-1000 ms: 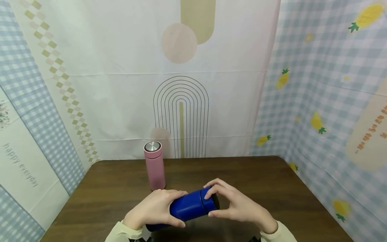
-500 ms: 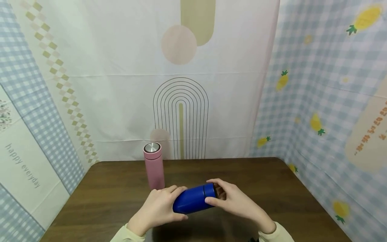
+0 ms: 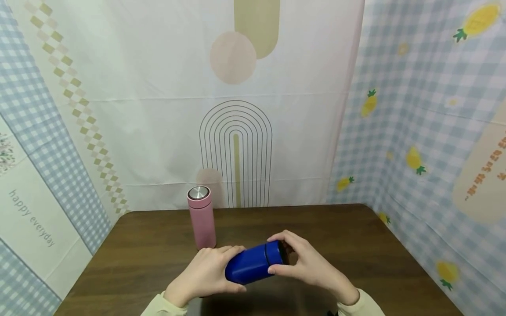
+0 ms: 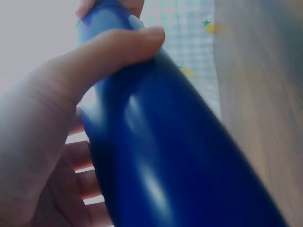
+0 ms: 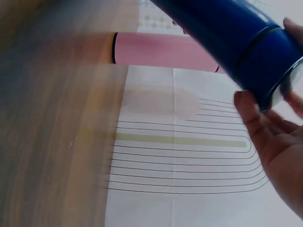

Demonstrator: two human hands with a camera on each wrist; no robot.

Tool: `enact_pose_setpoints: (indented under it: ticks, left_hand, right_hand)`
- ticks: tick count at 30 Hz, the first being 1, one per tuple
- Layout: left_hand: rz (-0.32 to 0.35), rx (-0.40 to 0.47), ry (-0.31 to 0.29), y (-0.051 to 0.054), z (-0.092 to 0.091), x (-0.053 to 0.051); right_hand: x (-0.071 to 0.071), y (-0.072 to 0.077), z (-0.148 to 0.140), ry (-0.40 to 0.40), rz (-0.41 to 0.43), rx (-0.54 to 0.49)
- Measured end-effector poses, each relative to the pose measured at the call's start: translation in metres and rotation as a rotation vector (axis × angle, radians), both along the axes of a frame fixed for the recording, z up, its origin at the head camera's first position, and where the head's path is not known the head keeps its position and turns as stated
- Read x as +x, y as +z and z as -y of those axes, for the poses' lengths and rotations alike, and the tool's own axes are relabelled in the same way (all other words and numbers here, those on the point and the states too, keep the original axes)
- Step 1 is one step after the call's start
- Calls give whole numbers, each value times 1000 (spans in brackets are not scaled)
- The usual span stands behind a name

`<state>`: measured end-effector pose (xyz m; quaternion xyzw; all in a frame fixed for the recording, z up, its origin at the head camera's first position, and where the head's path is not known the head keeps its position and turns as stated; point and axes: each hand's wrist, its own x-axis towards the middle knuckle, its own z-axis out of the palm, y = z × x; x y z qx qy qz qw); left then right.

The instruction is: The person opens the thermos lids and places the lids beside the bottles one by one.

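A blue thermos bottle (image 3: pixel 247 264) is held tilted above the table, its capped end toward the right. My left hand (image 3: pixel 209 271) grips its body, and in the left wrist view the thumb (image 4: pixel 118 45) lies across the blue surface. At the other end, my right hand (image 3: pixel 306 262) holds the blue cap (image 3: pixel 274 253) between thumb and fingers. The right wrist view has those fingertips at the rim of the cap (image 5: pixel 270 66). Behind my left hand a pink thermos bottle (image 3: pixel 203 224) with a silver-topped lid stands upright. The blue bottle's base is hidden in the head view.
Both bottles are at a dark brown wooden table (image 3: pixel 348 232). A white patterned cloth (image 3: pixel 158 131) hangs along its back edge. Blue checked cloth with pineapples (image 3: pixel 395 131) hangs on the right, with more checked cloth (image 3: pixel 43 109) on the left.
The blue bottle's lower end has swung out of sight behind my left hand. My right fingers have shifted around the cap, crossing its end half a second ago. The pink bottle stays put.
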<state>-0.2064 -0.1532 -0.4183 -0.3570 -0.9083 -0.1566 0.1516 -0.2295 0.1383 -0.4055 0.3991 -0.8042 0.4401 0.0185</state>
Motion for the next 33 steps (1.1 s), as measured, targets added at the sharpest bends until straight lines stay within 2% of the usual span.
enact_pose_setpoints:
  ticks: [6, 9, 12, 15, 17, 23, 25, 27, 30, 33]
  left_hand:
    - [149, 29, -87, 3, 4, -2]
    - [234, 40, -114, 4, 8, -3]
    - [263, 40, -109, 3, 11, -2]
    - [245, 35, -84, 3, 10, -1]
    - [210, 29, -56, 4, 9, 0]
    - [-13, -4, 40, 7, 6, 5]
    - [-59, -13, 54, 7, 5, 5]
    - [-67, -17, 56, 7, 4, 5]
    - [-54, -21, 45, 6, 4, 4]
    - [-50, -26, 35, 5, 4, 4]
  right_hand:
    - [1, 2, -1, 124, -184, -20]
    - [4, 4, -1, 175, -209, -2]
    - [4, 5, -1, 187, -186, 23]
    - [3, 3, -3, 148, -159, 37]
    - [3, 2, -5, 105, -145, 46]
    - [1, -1, -5, -57, -56, 47]
    - [-1, -1, -5, -99, -7, 56]
    - [-1, 0, -5, -125, 44, 72]
    - [0, 0, -5, -119, 101, 82]
    - [1, -1, -7, -83, 101, 74]
